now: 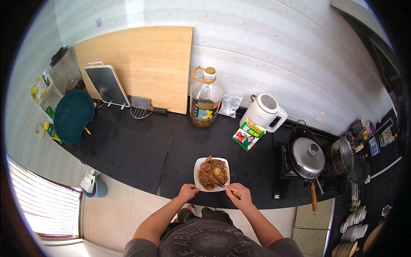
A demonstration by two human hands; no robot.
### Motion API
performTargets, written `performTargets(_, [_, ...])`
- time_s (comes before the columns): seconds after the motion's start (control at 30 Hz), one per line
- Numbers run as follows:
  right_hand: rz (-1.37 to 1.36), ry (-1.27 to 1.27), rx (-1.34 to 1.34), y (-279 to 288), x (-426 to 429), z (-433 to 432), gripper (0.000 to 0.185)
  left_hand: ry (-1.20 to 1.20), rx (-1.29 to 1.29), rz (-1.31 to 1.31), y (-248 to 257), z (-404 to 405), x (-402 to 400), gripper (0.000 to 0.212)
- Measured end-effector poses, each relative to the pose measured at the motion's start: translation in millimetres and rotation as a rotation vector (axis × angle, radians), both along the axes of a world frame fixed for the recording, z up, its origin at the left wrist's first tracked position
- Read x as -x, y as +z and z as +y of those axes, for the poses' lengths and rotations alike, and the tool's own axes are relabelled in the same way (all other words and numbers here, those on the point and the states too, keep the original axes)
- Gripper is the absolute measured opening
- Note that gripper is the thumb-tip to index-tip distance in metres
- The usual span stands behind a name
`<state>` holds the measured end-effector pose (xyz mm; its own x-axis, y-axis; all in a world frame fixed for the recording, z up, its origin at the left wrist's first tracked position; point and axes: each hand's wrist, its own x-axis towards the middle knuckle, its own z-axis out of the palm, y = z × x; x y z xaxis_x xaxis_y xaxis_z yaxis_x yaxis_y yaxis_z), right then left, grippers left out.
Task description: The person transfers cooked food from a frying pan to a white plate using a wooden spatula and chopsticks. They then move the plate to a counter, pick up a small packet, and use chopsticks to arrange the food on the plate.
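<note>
A white square dish (196, 170) holding browned, sauced pieces of food (213, 172) stands near the front edge of the black countertop. My left hand (189, 192) is at the dish's lower left corner, its fingertips touching or pinching the rim. In my right hand (238, 194), at the lower right corner, are dark chopsticks, their tips reaching into the food. Their lower ends stick out below my fingers. The food is heaped above the rim, and a pale yellowish piece lies on top.
Behind the dish stand a large oil bottle (205, 112), a green seasoning packet (249, 135) and a white kettle (260, 110). A lidded pan (306, 157) sits on the stove at right. A cleaver (141, 102), wooden board (154, 64) and dark green board (73, 117) are at left.
</note>
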<state>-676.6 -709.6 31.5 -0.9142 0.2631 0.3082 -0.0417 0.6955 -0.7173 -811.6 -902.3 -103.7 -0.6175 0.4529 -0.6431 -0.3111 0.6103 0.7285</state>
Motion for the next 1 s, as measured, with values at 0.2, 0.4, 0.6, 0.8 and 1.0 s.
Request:
performTargets(0.2, [-0.019, 0.249, -0.137, 14.4, -3.0, 0.6, 0.007, -0.059, 0.044, 0.013, -3.7, 0.0, 2.1, 0.023])
performTargets(0.4, [0.043, 0.242, -0.087, -13.0, 6.4, -1.5, 0.009, -0.007, 0.007, 0.015, -0.6, -0.1, -0.6, 0.023])
performTargets(0.6, [-0.040, -0.287, 0.569, -23.5, 7.2, 2.3, 0.018, -0.003, 0.011, 0.002, -4.8, -0.7, -0.4, 0.023])
performTargets(0.8, [-0.046, -0.418, 0.748, -18.0, -0.2, 10.6, 0.020, -0.006, 0.010, 0.002, 2.3, 0.5, -0.1, 0.023])
performTargets(1.0, [-0.012, -0.033, 0.196, 3.3, -14.3, 12.3, 0.009, -0.021, 0.025, 0.018, 3.7, -0.4, 0.4, 0.023])
